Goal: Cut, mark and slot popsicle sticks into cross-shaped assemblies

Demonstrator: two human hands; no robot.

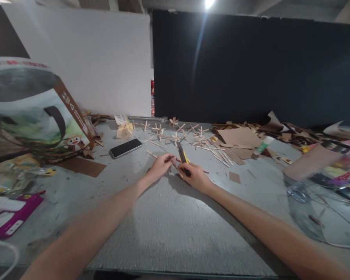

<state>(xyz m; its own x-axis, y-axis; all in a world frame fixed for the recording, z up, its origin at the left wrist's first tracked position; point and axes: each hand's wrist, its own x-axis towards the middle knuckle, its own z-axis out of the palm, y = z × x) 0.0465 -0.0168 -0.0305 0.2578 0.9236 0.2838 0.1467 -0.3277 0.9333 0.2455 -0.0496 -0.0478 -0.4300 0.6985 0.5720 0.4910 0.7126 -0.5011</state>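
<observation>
My right hand (194, 175) is closed around a yellow and black utility knife (182, 153), its end pointing up and away from me. Close beside it, my left hand (162, 164) pinches a thin brown strip (174, 165), mostly hidden by the fingers. A red pencil-like stick (205, 171) shows past my right hand; whether I hold it or it lies on the table, I cannot tell. Beyond both hands, several thin strips joined into crosses and stars (176, 137) lie spread out. Loose strips (221, 157) are to their right.
A phone (126, 148) lies left of my hands on the grey table (151, 233). At far left stand a big printed bag (32, 124) and a purple device (20, 217). Cardboard sheets (239, 137), a glue stick (263, 146) and a pinkish cylinder (312, 161) are on the right.
</observation>
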